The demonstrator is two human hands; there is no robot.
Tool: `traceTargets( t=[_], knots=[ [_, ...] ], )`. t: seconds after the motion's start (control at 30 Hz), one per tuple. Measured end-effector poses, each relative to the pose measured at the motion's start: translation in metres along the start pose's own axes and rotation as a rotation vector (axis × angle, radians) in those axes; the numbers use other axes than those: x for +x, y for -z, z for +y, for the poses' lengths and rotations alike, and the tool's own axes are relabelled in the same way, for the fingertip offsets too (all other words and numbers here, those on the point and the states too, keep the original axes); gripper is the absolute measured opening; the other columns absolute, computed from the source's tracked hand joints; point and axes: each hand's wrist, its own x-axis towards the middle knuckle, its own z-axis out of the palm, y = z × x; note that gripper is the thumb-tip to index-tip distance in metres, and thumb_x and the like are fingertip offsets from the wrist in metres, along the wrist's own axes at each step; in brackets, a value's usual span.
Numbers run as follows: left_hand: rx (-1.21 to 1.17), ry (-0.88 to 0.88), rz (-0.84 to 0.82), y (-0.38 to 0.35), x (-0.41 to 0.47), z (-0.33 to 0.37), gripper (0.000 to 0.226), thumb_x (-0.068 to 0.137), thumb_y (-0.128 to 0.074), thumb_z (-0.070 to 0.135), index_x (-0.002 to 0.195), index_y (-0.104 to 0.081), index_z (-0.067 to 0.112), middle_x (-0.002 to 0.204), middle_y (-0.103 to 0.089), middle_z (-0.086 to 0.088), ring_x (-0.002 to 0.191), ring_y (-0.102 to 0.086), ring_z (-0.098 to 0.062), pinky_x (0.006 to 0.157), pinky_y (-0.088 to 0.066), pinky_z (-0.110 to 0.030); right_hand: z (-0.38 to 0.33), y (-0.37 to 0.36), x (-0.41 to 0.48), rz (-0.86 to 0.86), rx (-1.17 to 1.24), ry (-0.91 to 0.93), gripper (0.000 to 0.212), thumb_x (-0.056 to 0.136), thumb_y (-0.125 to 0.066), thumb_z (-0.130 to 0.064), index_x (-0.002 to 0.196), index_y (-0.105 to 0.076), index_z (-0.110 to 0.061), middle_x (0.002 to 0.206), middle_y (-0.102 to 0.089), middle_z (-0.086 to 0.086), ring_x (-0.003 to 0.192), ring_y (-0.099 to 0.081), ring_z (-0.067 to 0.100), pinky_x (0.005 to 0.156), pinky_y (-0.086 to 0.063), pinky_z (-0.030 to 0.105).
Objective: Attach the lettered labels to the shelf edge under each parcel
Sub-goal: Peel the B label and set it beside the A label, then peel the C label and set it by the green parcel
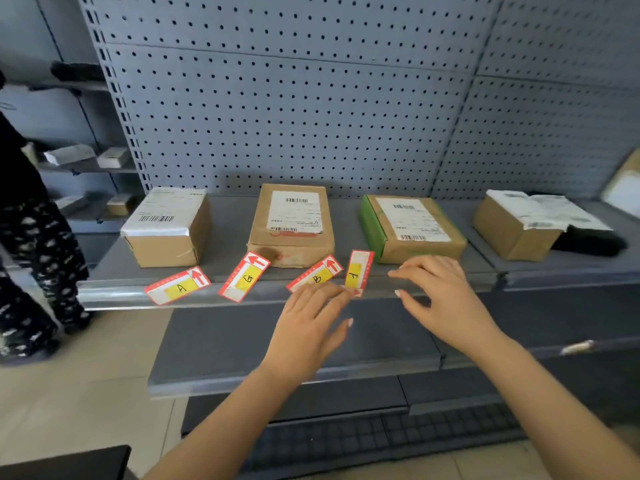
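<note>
Head view: we see four lettered labels lying loose along the front of the grey shelf [114, 296], none fixed to its edge. Label A [178, 287] lies before the white-topped parcel [166, 230]. Label G [245, 277] and label B [317, 274] lie slanted before the middle parcel [292, 225]. Label F [358, 270] lies nearly straight, just left of the green-taped parcel [412, 228].

Our left hand [311, 320] is flat, its fingers straight and close together, the tips covering the lower end of label B and reaching the foot of label F. Our right hand [436, 289] holds nothing, its fingers loosely spread over the shelf front before the green-taped parcel. A fourth parcel [519, 226] sits further right, touching a black object [588, 242]. A person in patterned trousers [38, 254] stands at the far left.
</note>
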Motion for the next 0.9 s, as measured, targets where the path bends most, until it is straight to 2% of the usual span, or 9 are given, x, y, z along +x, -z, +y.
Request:
traceTargets(
  t=[0.33,0.67,0.77,0.9],
  knots=[
    [-0.092,-0.071,0.046,-0.046,0.06,0.075,0.035,0.09,-0.066,0.027,0.122,-0.063,0.012,0.119,-0.063,-0.002,0.113,-0.055,-0.017,0.106,-0.038,-0.033,0.053,0.043,-0.056,0.081,-0.022,-0.046,0.031,0.082,-0.072,-0.016,0.112,-0.065,-0.022,0.103,-0.056,-0.008,0.101,-0.05,0.012,0.094,-0.026,0.024],
    [-0.245,-0.067,0.03,-0.156,0.123,0.241,0.036,0.09,-0.065,0.027,0.123,-0.063,0.012,0.122,-0.061,-0.001,0.114,-0.056,-0.017,0.1,-0.043,-0.034,0.178,0.131,-0.181,0.067,-0.115,-0.225,0.039,0.083,-0.07,-0.022,0.12,-0.06,-0.023,0.11,-0.054,-0.008,0.104,-0.05,0.011,0.097,-0.029,0.025],
    [-0.304,-0.058,-0.004,-0.191,0.134,0.293,0.038,0.09,-0.066,0.027,0.125,-0.062,0.012,0.125,-0.06,0.0,0.116,-0.056,-0.016,0.101,-0.041,-0.03,0.215,0.158,-0.219,0.061,-0.129,-0.294,0.044,0.081,-0.072,-0.022,0.123,-0.059,-0.023,0.114,-0.053,-0.008,0.106,-0.049,0.011,0.098,-0.032,0.028],
    [-0.371,-0.041,-0.048,-0.228,0.15,0.35,0.039,0.089,-0.067,0.027,0.125,-0.061,0.014,0.126,-0.06,0.001,0.118,-0.054,-0.014,0.104,-0.04,-0.031,0.258,0.187,-0.262,0.052,-0.154,-0.384,0.047,0.08,-0.072,-0.023,0.125,-0.057,-0.024,0.119,-0.051,-0.007,0.11,-0.052,0.016,0.1,-0.03,0.029]
  ],
)
